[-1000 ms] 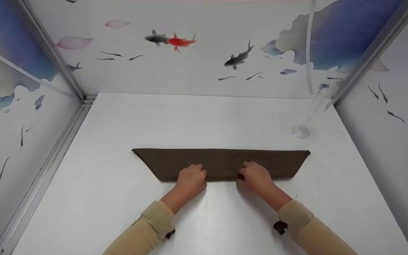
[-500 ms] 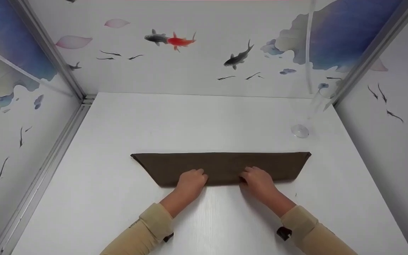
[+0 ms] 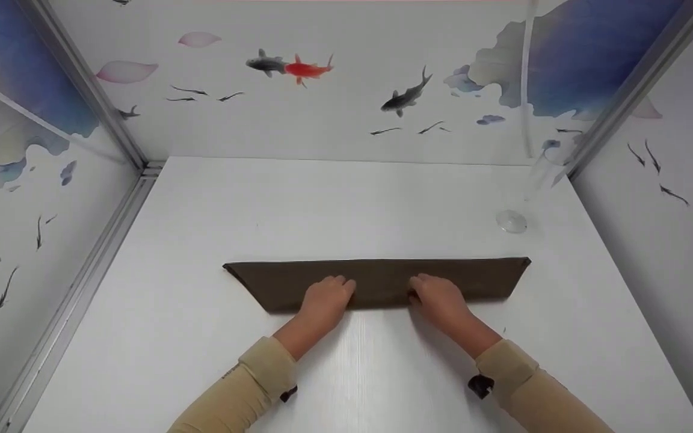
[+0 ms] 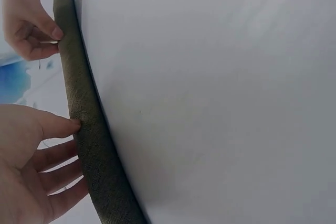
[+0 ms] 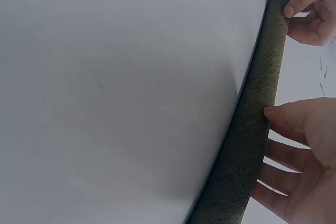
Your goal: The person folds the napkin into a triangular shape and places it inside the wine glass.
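A dark brown, folded cloth (image 3: pixel 379 284) spans the middle of the white table, its far edge wider than its near one. My left hand (image 3: pixel 326 300) pinches the near edge left of centre. To the right of centre, my right hand (image 3: pixel 441 299) grips the same edge. In the left wrist view the thumb of the left hand (image 4: pixel 26 161) presses on the cloth's rounded near side (image 4: pixel 97 145), with the fingers behind it. The right wrist view has the right hand (image 5: pixel 307 156) holding in the same way. Both hands' fingertips are partly hidden behind the cloth.
A see-through object with a round base (image 3: pixel 511 221) stands at the back right of the table (image 3: pixel 322 204). White panels with painted fish and leaves (image 3: pixel 346 120) enclose the back and both sides. Grey metal rails (image 3: pixel 100 222) run along the corners.
The cloth's far edge has come slightly toward me. Both hands shifted a little nearer and then slightly back, keeping their hold on the near edge.
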A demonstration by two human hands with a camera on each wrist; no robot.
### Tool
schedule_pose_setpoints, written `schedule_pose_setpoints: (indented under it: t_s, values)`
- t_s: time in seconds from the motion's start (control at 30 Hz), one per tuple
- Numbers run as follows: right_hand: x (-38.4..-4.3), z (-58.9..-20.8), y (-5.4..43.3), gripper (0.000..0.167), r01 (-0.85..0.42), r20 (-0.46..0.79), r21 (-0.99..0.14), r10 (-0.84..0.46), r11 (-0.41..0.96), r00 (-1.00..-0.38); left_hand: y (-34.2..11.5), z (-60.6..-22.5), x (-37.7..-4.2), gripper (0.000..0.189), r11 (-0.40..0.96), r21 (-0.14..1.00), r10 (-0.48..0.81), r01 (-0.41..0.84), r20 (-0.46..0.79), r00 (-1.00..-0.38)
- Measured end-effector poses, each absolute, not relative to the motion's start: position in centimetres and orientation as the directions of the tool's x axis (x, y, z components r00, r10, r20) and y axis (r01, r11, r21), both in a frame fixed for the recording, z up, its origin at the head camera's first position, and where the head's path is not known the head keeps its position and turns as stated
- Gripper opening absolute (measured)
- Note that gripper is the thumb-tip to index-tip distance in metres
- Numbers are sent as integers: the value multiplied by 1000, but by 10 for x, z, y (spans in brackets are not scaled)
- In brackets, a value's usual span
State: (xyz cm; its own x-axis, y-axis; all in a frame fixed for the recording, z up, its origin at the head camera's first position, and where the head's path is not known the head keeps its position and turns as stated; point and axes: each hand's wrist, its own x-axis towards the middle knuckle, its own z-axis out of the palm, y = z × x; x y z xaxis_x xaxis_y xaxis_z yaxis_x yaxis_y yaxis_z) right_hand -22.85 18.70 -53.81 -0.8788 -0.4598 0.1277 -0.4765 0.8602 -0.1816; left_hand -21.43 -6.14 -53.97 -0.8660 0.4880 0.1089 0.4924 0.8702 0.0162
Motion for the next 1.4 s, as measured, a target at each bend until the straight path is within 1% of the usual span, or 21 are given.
schedule_pose_setpoints:
  t_s: [0.13,0.27,0.33,0.4,0.53,0.63,0.8,0.93,1.1,1.27,1.4]
  values:
    - [-233,-539,187,12,-491,209,-160,-457,856,-865,-60,-542,-219,23,870,-34,490,492,173,-854]
    - [-237,-543,187,7,-476,248,-154,-433,866,-867,-59,-545,-223,18,872,-54,487,486,182,-854]
    - [-237,-545,187,4,-466,237,-160,-424,870,-874,-59,-546,-224,10,872,-50,487,486,170,-857]
    - [-237,-546,188,7,-451,204,-167,-417,877,-886,-60,-547,-224,4,871,-41,489,489,155,-858]
    - [-235,-549,189,20,-432,139,-155,-413,888,-900,-62,-551,-223,11,864,-44,502,502,146,-852]
    - [-233,-549,190,25,-436,126,-134,-421,890,-898,-64,-551,-221,14,858,-70,514,510,155,-844]
    - [-230,-549,191,22,-442,127,-118,-428,889,-895,-64,-550,-217,20,852,-83,524,517,150,-839]
    - [-228,-549,193,20,-438,128,-131,-423,889,-897,-63,-548,-214,20,850,-83,527,520,136,-839]
    - [-227,-548,194,17,-432,124,-152,-416,889,-901,-61,-545,-212,22,851,-42,525,523,106,-845]
    - [-229,-547,194,15,-430,123,-162,-414,888,-902,-61,-543,-217,22,859,67,501,507,91,-861]
    - [-232,-546,193,12,-417,128,-173,-400,892,-908,-62,-542,-223,17,856,146,484,496,111,-868]
